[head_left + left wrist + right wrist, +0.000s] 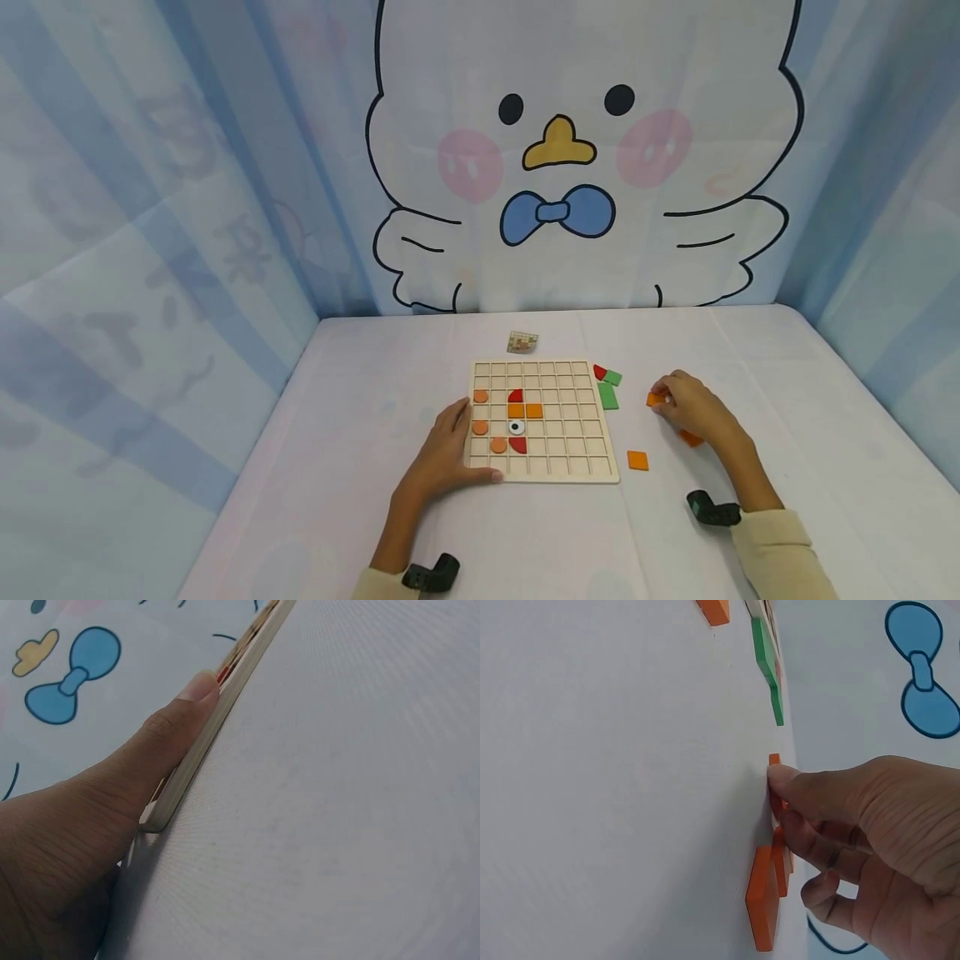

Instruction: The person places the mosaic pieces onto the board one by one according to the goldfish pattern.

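My left hand [447, 454] steadies the near left corner of a wooden grid board [562, 462]. Its fingers lie along the left side, while the straight thumb [161, 731] rests on the front edge. On the board are orange discs [480, 427], two orange squares [534, 411], two red quarter-round pieces [517, 445] and a white disc with a black dot [516, 427]. To the right of the board, my right hand [693, 408] pinches an orange square tile [775, 760] between thumb and fingers. More orange tiles [763, 900] lie under and beside that hand.
Another orange tile [637, 461] lies right of the board's near corner. Green pieces [608, 396] and a red piece [600, 372] lie by its right edge. Behind the board is a small patterned card or packet [522, 342]. Printed curtains [570, 275] enclose the white-covered table [360, 367].
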### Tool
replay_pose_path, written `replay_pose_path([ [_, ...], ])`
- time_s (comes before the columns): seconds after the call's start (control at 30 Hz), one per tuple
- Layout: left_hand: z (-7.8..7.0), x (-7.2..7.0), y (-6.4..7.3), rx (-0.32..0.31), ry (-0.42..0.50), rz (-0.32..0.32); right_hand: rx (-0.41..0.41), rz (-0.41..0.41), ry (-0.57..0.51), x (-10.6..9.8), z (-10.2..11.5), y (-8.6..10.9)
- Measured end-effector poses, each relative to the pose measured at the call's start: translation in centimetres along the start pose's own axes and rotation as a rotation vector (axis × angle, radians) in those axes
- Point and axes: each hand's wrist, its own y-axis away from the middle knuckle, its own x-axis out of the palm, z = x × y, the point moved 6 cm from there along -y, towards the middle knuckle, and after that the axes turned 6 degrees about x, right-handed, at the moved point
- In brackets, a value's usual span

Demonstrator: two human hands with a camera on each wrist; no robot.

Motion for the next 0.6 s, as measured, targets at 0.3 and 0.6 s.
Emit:
replay_pose_path([
  [0.3,-0.05,-0.03,0.0,0.002,-0.001,-0.001,0.006,-0.002,0.022,0.07,-0.19,-0.08],
  [0.6,-0.3,-0.25,0.11,-0.008,0.018,0.002,-0.011,0.014,0.067,0.14,0.05,0.0],
])
